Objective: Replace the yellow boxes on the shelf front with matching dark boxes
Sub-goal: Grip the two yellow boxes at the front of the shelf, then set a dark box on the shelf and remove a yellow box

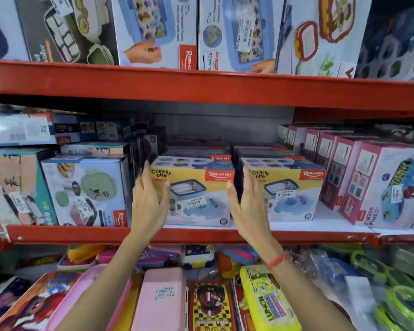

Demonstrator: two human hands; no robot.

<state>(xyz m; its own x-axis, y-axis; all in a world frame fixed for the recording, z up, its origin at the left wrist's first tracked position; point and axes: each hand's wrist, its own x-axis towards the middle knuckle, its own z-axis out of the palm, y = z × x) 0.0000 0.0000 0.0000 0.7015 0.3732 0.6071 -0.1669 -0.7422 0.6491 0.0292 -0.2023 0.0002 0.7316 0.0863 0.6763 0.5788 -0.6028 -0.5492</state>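
Note:
Two yellow "Crunchy bite" boxes stand at the front of the middle shelf: the left yellow box [196, 187] and the right yellow box [294, 187]. Behind them lie stacks of dark boxes [196, 151], partly hidden. My left hand [148, 199] is flat against the left side of the left yellow box, fingers stretched upward. My right hand [246, 201] sits in the gap between the two yellow boxes, at the left box's right side, fingers apart. Neither hand is closed around the box.
The red shelf edge [201, 235] runs under my wrists. A green lunch-set box [86, 189] stands to the left, pink boxes [359, 177] to the right. Lunch boxes and pencil cases fill the lower shelf [163, 299]. More boxes line the upper shelf [153, 32].

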